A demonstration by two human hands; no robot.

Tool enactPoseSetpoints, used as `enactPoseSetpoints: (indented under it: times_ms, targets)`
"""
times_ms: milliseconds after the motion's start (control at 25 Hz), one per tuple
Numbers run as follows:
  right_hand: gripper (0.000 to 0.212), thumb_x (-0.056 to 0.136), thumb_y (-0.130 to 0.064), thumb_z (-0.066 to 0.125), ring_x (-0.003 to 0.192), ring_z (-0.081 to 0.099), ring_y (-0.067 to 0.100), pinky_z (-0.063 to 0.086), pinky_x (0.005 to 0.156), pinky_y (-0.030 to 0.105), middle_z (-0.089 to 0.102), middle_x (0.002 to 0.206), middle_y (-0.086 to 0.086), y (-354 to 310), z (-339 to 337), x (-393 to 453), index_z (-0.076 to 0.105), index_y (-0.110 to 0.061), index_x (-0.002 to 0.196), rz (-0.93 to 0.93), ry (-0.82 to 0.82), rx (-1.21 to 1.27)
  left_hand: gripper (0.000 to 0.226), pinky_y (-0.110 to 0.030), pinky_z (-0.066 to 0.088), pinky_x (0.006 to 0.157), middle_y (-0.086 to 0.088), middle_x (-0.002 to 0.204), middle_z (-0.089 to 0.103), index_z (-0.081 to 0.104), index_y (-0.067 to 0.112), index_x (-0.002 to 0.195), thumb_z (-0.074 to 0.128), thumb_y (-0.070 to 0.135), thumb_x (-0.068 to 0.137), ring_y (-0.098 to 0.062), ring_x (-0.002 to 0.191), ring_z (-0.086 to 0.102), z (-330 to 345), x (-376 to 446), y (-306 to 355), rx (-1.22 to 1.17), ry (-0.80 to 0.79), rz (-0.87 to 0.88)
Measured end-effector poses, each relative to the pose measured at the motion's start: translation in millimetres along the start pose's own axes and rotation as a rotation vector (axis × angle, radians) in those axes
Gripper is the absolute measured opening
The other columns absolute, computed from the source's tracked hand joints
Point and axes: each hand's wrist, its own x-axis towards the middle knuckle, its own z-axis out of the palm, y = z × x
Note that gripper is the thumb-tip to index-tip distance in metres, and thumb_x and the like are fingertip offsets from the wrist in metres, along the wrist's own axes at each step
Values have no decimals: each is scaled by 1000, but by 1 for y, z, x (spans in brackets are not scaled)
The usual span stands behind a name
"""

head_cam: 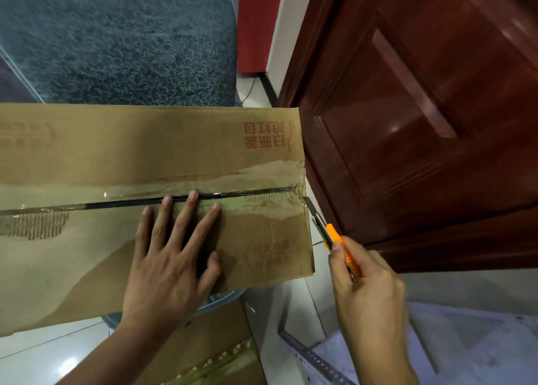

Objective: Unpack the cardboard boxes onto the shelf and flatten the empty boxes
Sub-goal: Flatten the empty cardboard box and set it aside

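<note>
Wooden door [407, 122] stands beside taped cardboard box [116, 157].

Support surfaces. A glass-topped table [230, 35] over a blue patterned cloth [116, 35] carries a cardboard box [87, 157] — taped along its top seam, its right end overhanging the table's edge. Below lies a pale tiled floor [43, 352]; on or near it, at lower centre, is a second piece of cardboard [221, 338], partly under the table. At lower right a perforated metal strip [308, 355] edges a pale shelf board [465, 341]; its footing cannot be told.
</note>
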Motion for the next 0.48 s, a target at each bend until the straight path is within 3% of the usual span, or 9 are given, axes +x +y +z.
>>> enactPoseSetpoints:
  times_ms: [160, 320, 480]
  targets:
    - [23, 95, -48, 53, 66, 53, 19, 40, 59, 34, 57, 81, -9, 2, -5, -14, 71, -45, 110, 54, -47, -37, 70, -60, 15, 122, -7, 168, 14, 25, 25, 159, 38, 49, 95, -33, 155, 5, 0, 2, -1, -3, 5, 4]
    - [31, 96, -48, 48, 70, 47, 11, 37, 62, 32, 59, 86, -12, 7, -4, -16, 71, -38, 114, 110, -76, 8, 69, -59, 13, 122, -8, 168, 14, 25, 25, 159, 34, 49, 96, -33, 155, 4, -1, -1, -1, -10, 14, 10]
    - [40, 96, -53, 45, 87, 58, 4, 43, 67, 21, 65, 101, -14, 14, -2, -30, 66, -36, 125, 137, -72, 131, 68, -60, 12, 122, -10, 167, 15, 26, 24, 159, 33, 52, 97, -35, 155, 4, -4, 1, -3, -22, 14, 39]
